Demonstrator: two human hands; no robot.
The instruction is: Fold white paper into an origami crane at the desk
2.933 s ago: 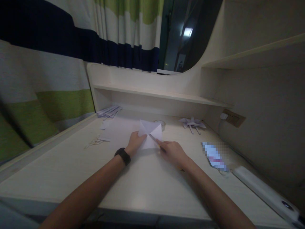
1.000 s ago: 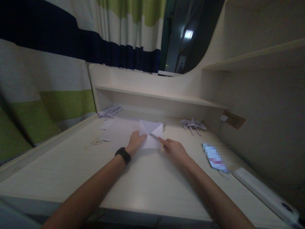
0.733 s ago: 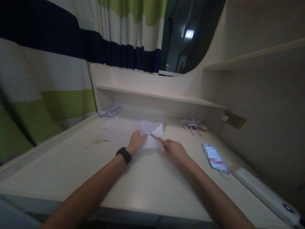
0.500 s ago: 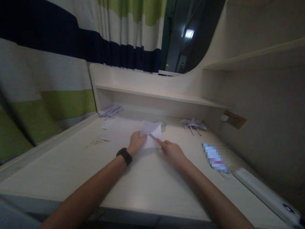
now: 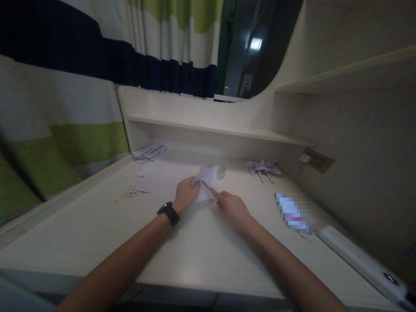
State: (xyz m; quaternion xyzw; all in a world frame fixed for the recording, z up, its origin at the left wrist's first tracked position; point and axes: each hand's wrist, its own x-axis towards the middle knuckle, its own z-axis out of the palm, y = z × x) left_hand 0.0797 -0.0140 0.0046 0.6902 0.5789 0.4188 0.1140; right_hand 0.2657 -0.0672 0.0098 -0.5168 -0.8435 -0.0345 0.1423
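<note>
- Left hand [image 5: 186, 193]: its grip pinches the near-left part of a creased, thin white paper piece [image 5: 209, 174], mid-table [image 5: 182, 251].
- Right hand [image 5: 234, 209]: its grip is closed around a slim, grey, metal-looking tool [image 5: 206, 185], tip at the paper's middle; scissors or knife, I cannot tell.
- Risk: should the paper buckle or slide, the tip could stray and tear it, or nick the left hand just beside it.
- Left, a larger flat white paper sheet [image 5: 162, 173]; just beyond, a clear round tape roll [image 5: 220, 172].
- Far right, a white paper pinwheel shape [image 5: 262, 167].
</note>
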